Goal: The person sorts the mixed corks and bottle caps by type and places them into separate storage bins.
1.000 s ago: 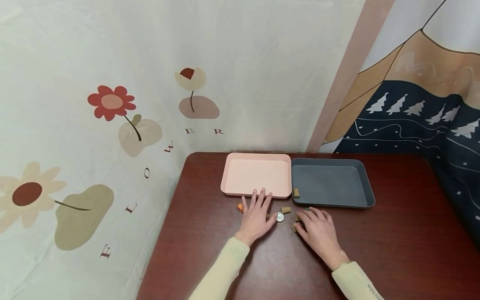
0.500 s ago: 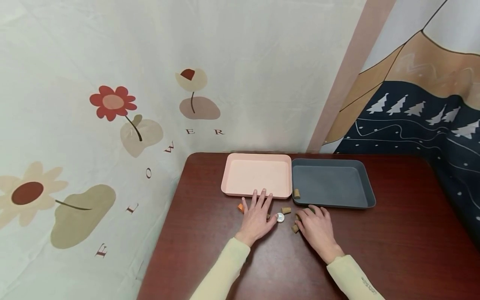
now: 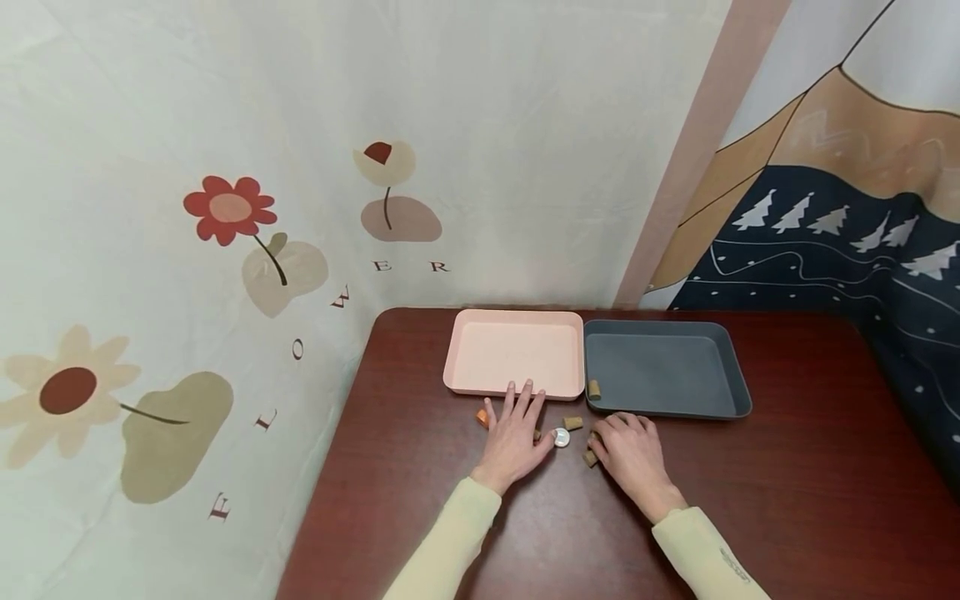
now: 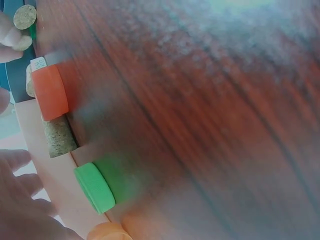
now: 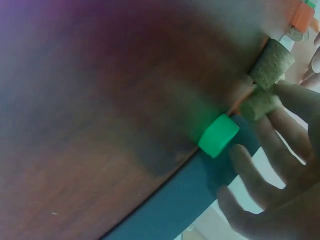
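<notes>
My right hand [image 3: 632, 454] pinches a cork [image 5: 259, 104] between thumb and fingertips, just in front of the dark grey tray. Beside it, another cork [image 5: 272, 64] stays on the table, and a green bottle cap [image 5: 218, 136] lies near the fingers. Palm down, my left hand [image 3: 512, 442] spreads its fingers toward the pink tray's front edge, holding nothing. Around it are an orange cap [image 3: 483, 417], a white cap [image 3: 562, 437] and a cork [image 3: 572, 423]. The left wrist view also shows a red-orange cap [image 4: 50, 91] and a green cap [image 4: 95, 187], both hidden by the hand from above.
A pink tray [image 3: 513, 390] and a dark grey tray [image 3: 667, 410] stand side by side at the back of the brown table [image 3: 817, 467]. One cork [image 3: 594, 390] rests in the grey tray's front left corner. Behind the table hangs a printed curtain [image 3: 525, 150].
My right hand has shifted slightly left, and its fingers have drawn together on a cork. The left hand has kept its place.
</notes>
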Action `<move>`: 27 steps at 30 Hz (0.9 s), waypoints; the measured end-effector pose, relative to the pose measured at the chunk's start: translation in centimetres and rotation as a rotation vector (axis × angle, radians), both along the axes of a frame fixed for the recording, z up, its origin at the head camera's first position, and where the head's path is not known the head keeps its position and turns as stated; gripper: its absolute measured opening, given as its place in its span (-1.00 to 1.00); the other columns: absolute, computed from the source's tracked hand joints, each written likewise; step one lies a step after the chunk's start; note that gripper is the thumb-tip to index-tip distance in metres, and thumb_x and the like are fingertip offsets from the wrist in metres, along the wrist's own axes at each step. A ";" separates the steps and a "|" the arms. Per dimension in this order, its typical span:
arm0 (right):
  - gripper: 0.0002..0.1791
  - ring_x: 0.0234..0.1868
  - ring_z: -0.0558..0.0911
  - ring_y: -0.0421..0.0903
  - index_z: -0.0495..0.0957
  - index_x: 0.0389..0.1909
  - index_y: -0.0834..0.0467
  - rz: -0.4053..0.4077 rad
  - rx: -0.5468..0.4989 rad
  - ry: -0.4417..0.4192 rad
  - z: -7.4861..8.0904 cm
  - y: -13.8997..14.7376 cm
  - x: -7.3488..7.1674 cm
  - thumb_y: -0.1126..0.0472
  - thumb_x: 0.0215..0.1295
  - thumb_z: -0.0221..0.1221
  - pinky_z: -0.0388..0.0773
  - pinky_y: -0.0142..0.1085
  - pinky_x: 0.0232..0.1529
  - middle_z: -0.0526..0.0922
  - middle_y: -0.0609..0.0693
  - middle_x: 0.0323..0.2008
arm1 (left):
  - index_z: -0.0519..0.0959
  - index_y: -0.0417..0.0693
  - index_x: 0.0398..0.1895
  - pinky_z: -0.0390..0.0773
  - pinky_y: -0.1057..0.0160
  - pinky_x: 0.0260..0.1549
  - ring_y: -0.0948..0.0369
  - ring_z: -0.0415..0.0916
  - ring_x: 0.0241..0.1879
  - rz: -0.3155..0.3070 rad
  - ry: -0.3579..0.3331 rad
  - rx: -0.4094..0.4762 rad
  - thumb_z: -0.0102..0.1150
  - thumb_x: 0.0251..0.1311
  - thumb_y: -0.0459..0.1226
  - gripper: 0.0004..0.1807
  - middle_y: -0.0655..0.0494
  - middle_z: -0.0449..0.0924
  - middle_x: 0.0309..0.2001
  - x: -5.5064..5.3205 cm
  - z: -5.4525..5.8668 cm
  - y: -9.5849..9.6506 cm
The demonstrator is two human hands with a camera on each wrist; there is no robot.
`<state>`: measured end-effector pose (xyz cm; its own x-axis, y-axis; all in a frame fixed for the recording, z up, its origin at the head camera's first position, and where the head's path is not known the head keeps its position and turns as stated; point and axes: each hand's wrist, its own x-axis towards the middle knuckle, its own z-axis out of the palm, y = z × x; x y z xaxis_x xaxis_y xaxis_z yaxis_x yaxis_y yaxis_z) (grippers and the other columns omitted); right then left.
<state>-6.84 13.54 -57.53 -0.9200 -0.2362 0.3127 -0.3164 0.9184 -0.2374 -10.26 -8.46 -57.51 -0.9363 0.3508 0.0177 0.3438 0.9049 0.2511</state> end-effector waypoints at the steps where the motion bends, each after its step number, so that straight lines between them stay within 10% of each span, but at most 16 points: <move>1: -0.79 -0.01 0.66 0.18 0.76 -0.21 0.10 0.008 -0.021 0.019 -0.1 0.1 0.1 0.15 0.17 0.50 0.48 0.25 0.08 0.76 0.01 -0.22 | 0.26 0.09 0.61 -0.05 -0.50 0.38 -0.08 -0.14 0.63 -0.002 0.001 0.000 0.05 0.41 0.16 -0.23 0.04 0.06 0.64 0.0 0.0 0.0; 27: -0.68 0.02 0.64 0.24 0.71 0.09 0.21 -0.185 -0.585 0.108 1.3 4.0 -1.0 0.24 0.36 0.37 0.48 0.27 0.04 0.73 0.18 -0.02 | 0.26 0.08 0.61 -0.09 -0.50 0.39 -0.07 -0.18 0.64 0.007 -0.026 0.045 0.06 0.42 0.13 -0.24 0.06 0.05 0.64 -0.2 -0.2 0.1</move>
